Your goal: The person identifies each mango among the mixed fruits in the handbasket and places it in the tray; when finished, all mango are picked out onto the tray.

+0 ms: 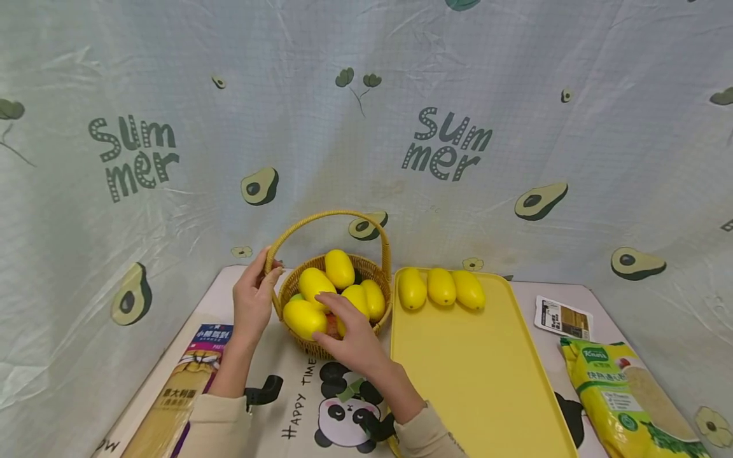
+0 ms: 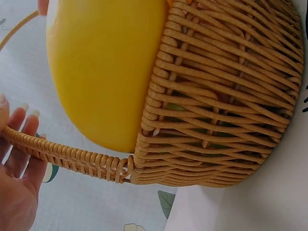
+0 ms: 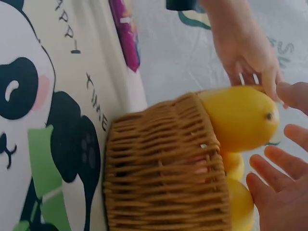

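Note:
A brown wicker basket point(image 1: 306, 347) with a tall arched handle point(image 1: 321, 215) holds several smooth yellow oval fruits point(image 1: 305, 319). My left hand point(image 1: 252, 305) holds the left side of the handle; in the left wrist view its thumb and fingers lie on either side of the woven strip point(image 2: 77, 156). Over the basket's front right is my right hand point(image 1: 356, 340), fingers spread around the space above the fruits. In the right wrist view, that hand point(image 3: 284, 185) has nothing in its grasp and is close to a yellow fruit point(image 3: 243, 118). Deeper basket contents are mostly hidden.
Right of the basket lies a yellow tray point(image 1: 469, 375) with three yellow fruits point(image 1: 441, 287) along its back edge. A pasta packet point(image 1: 172, 388) is at the left. Farther right are a small flat pack point(image 1: 564, 318) and a yellow Knorr bag point(image 1: 624, 394). A printed curtain point(image 1: 321, 140) hangs behind.

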